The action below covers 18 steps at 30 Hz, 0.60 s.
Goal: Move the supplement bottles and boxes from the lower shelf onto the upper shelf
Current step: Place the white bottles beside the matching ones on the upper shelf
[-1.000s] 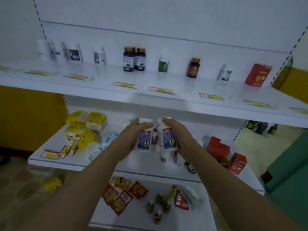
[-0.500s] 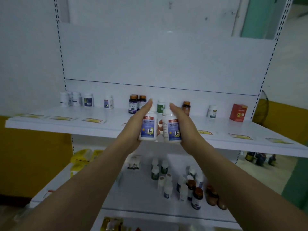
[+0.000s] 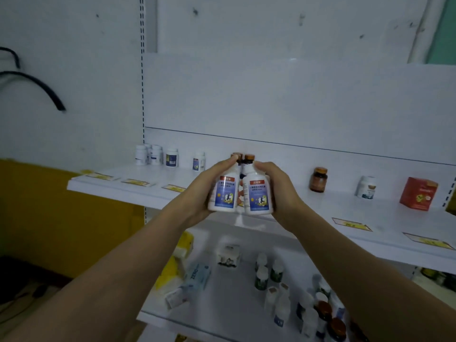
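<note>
1. Over the front edge of the upper shelf (image 3: 345, 208), mid-span: the two white bottles have come up. A second ago they were down at lower shelf (image 3: 234, 294) level; half a second ago they were just reaching the upper edge.
2. They now hang in front of the brown-capped dark bottles (image 3: 249, 157) at the back wall. I cannot tell whether their bases touch the shelf yet.
3. The left grip (image 3: 204, 193) is wrapped round the left bottle (image 3: 224, 193), and the right grip (image 3: 280, 193) round the right bottle (image 3: 257, 197). Fingers are curled on both, with no release so far.
4. Judgement: the lift is done and set-down is next. The bare strip towards the amber bottle (image 3: 318, 180) looks like usable room.
5. There is plenty left below: a bottle cluster (image 3: 308, 309) near the front right, green-label bottles (image 3: 269, 270) mid-shelf, and a small white box (image 3: 228, 255) behind them.
6. The two held bottles are an identical pair:
   - white plastic body with a white cap
   - blue label with a red band on top
   - upright, side by side, touching or nearly so
   - label text too small to read
</note>
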{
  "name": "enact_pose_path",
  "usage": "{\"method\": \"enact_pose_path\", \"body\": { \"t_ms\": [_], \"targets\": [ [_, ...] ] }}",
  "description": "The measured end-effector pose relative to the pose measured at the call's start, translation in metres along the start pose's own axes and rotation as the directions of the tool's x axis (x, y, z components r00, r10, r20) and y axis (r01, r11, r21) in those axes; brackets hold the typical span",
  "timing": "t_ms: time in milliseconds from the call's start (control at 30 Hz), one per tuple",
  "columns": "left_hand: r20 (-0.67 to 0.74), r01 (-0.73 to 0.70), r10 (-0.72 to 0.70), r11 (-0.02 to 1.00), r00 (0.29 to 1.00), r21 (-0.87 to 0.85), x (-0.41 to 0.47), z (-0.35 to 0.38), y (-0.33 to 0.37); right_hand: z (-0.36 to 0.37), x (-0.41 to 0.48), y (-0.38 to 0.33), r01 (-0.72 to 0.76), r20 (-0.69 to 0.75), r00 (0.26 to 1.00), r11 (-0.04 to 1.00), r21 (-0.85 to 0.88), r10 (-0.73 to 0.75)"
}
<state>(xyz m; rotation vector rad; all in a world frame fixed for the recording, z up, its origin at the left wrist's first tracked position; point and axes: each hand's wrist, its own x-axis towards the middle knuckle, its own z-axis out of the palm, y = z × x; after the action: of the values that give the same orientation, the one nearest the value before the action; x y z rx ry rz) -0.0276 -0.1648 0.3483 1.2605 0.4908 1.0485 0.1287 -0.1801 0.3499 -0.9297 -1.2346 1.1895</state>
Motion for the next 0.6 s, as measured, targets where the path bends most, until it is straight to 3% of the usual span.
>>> {"method": "enact_pose_path", "body": {
  "t_ms": [267, 367, 600],
  "targets": [
    [-0.088, -0.019, 0.021, 0.999, 0.996, 0.028, 0.006, -0.059, 0.015, 0.041, 0.061, 0.017, 0.029, 0.095, 0.995, 0.999, 0.013, -0.03],
    [-0.152, 0.021, -0.002, 0.993, 0.988, 0.12, 0.024, -0.099, 0.027, 0.061, 0.091, 0.021, 0.036, 0.073, 0.997, 0.999, -0.013, -0.035],
    [-0.151, 0.066, -0.024, 0.958, 0.988, 0.281, 0.079, -0.193, 0.042, 0.103, 0.17, 0.042, 0.057, -0.024, 0.998, 0.978, -0.201, -0.064]
  ]
}}
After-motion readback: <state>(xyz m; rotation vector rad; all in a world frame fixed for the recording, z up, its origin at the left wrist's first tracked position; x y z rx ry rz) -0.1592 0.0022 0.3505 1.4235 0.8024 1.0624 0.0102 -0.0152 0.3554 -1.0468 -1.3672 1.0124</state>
